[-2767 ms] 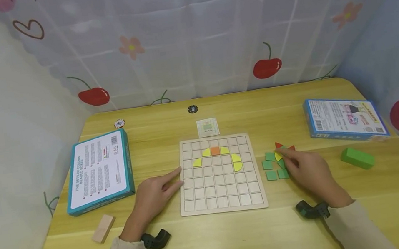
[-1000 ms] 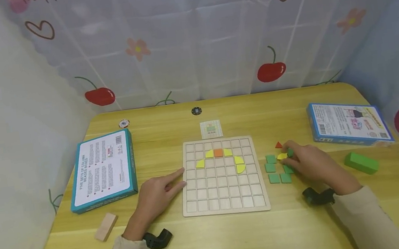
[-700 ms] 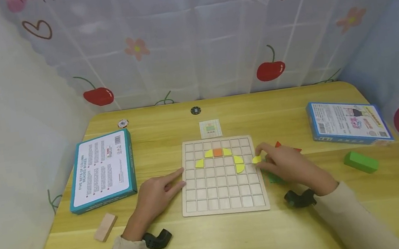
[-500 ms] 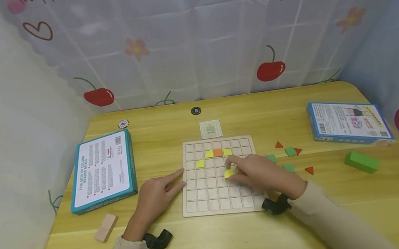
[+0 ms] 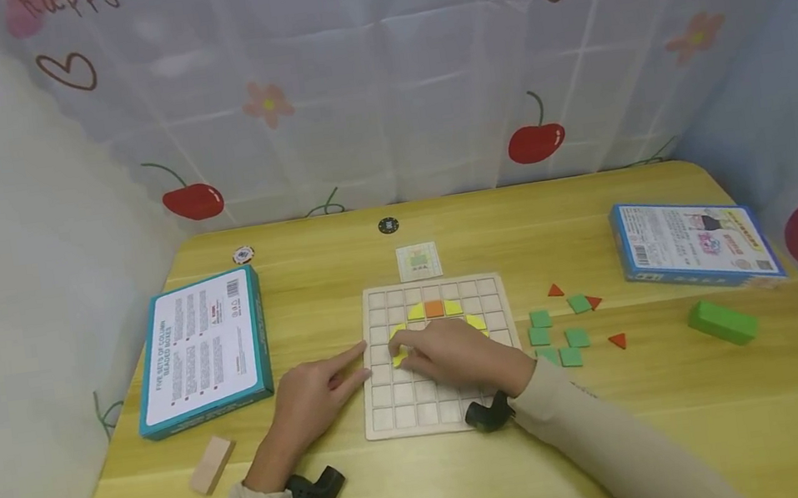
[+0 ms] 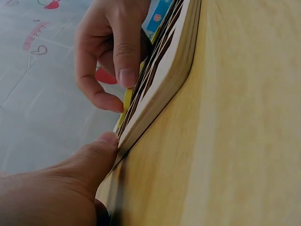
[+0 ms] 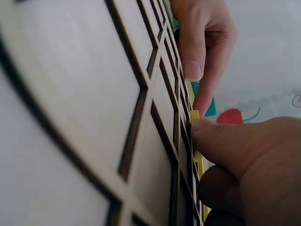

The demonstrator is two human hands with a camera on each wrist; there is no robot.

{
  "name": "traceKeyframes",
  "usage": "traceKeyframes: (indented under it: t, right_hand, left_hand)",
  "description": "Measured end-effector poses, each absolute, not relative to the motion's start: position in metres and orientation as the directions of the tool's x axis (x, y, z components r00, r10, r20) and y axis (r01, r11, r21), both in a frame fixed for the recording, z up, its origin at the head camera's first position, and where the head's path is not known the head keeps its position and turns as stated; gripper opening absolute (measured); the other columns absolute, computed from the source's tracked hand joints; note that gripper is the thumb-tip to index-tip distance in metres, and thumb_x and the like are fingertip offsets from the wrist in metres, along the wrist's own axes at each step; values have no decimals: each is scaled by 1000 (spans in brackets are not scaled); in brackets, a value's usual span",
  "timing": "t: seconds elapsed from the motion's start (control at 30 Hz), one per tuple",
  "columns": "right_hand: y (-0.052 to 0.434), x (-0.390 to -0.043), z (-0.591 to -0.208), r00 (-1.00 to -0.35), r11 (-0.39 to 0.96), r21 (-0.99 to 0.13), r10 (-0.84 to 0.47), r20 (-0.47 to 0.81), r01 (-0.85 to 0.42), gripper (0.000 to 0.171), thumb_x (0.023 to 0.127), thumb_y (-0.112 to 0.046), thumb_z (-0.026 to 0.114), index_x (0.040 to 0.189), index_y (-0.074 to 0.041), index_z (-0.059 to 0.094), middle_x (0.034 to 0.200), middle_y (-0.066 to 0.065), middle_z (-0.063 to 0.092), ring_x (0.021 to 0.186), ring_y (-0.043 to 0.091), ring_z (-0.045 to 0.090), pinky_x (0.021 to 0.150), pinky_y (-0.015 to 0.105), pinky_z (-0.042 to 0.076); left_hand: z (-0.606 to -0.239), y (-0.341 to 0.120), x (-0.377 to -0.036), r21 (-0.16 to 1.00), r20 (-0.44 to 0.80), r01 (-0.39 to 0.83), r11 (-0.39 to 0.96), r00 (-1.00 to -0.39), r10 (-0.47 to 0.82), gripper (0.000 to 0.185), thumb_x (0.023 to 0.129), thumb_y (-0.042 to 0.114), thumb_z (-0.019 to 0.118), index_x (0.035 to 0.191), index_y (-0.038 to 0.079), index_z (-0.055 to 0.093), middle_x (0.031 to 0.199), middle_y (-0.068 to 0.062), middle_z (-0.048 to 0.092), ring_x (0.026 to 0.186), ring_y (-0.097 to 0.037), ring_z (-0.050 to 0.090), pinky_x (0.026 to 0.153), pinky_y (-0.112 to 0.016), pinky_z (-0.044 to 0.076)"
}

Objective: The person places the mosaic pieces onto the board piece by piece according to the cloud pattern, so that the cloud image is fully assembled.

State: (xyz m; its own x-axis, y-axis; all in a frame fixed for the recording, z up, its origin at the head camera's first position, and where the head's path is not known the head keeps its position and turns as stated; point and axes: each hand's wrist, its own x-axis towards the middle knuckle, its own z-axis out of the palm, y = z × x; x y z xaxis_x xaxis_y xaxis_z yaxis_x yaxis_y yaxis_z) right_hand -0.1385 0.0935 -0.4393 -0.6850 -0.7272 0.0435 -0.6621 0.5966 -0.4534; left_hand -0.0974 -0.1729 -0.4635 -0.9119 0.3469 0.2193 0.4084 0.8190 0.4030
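Observation:
My right hand [image 5: 451, 353] is over the left part of the wooden grid board [image 5: 452, 420]. Its thumb and index finger pinch a yellow quarter-circle tile [image 7: 195, 146] at the board's surface, below another yellow tile mostly covered by the hand. An orange square tile [image 5: 434, 309] lies in the upper middle, with a yellow tile [image 5: 416, 312] to its left and another [image 5: 453, 307] to its right. My left hand [image 5: 310, 397] touches the board's left edge with straight index finger and thumb. The right wrist view shows both hands close together at the tile.
Right of the board lie several green square tiles [image 5: 540, 319] and red triangle tiles [image 5: 618, 341]. A pattern card [image 5: 419, 261] lies behind the board. Boxes stand left [image 5: 200, 351] and right [image 5: 697, 242]. A green block [image 5: 722, 322] and a wooden block [image 5: 212, 465] flank the arms.
My right hand has picked the yellow tile out of the loose pieces and carried it left across the board. One green square now lies by a red triangle. My left hand stays at the board's edge.

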Motion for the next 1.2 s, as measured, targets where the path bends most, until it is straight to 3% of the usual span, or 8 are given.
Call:
traceKeyframes:
  t: [0.1, 0.2, 0.33, 0.5, 0.6, 0.73, 1.0, 1.2]
  right_hand:
    - [96, -138, -444, -688, 578, -473, -720, 87, -665, 23, 106, -25, 56, 124, -26, 71, 93, -12, 72, 70, 2, 56, 72, 27, 49]
    - [100, -138, -445, -708, 583, -484, -696, 116, -653, 24, 106, -22, 57, 123, -26, 73, 105, -13, 73, 69, 0, 54, 72, 26, 49]
    - [103, -137, -448, -747, 603, -501, -648, 146, -621, 23, 103, -24, 60, 121, -25, 74, 76, -15, 65, 54, 3, 41, 59, 25, 43]
    - [99, -134, -455, -772, 598, -507, -580, 262, -621, 19, 95, -37, 72, 109, -24, 76, 55, -18, 48, 51, 1, 41, 51, 23, 40]
    - [92, -131, -460, -763, 613, -458, -557, 328, -644, 25, 91, -45, 75, 105, -23, 76, 58, -17, 53, 49, 0, 42, 48, 21, 37]
    - [85, -128, -465, -758, 649, -393, -545, 358, -652, 25, 93, -43, 73, 105, -22, 77, 62, -15, 61, 48, -2, 42, 46, 19, 34]
    - [86, -125, -469, -744, 636, -389, -537, 398, -667, 28, 96, -42, 71, 113, -20, 77, 54, -19, 45, 46, -2, 35, 44, 19, 31]
    - [86, -122, -472, -669, 524, -416, -569, 478, -743, 17, 96, -29, 72, 106, -18, 79, 71, -14, 66, 53, -4, 44, 52, 14, 39]
  left_hand:
    - [-463, -174, -96, 400, 220, 405, 822, -913, 343, 42, 97, 49, 68, 136, 31, 68, 51, 18, 30, 49, 1, 22, 48, -25, 24]
    - [-463, -174, -97, 398, 231, 412, 820, -910, 345, 42, 97, 48, 68, 135, 31, 69, 51, 18, 30, 49, 1, 23, 48, -25, 25]
    - [-463, -173, -97, 398, 229, 413, 819, -909, 347, 42, 97, 48, 68, 135, 31, 69, 51, 18, 31, 49, 1, 24, 48, -25, 26]
    - [-462, -174, -97, 397, 216, 403, 825, -914, 343, 42, 97, 49, 68, 136, 32, 68, 51, 17, 32, 49, 0, 25, 48, -26, 26]
    - [-461, -175, -97, 397, 216, 400, 826, -915, 340, 42, 97, 48, 68, 136, 32, 68, 51, 17, 32, 49, 0, 24, 48, -26, 26]
    - [-461, -175, -97, 395, 215, 398, 828, -916, 338, 42, 97, 48, 68, 136, 32, 68, 51, 17, 32, 49, 0, 23, 48, -26, 25]
    - [-462, -174, -97, 398, 210, 394, 828, -918, 336, 42, 98, 48, 67, 136, 31, 68, 51, 17, 31, 49, 0, 22, 48, -26, 25]
    - [-464, -173, -97, 402, 213, 396, 825, -917, 337, 42, 98, 47, 68, 136, 31, 68, 50, 18, 29, 49, 1, 22, 48, -26, 25]
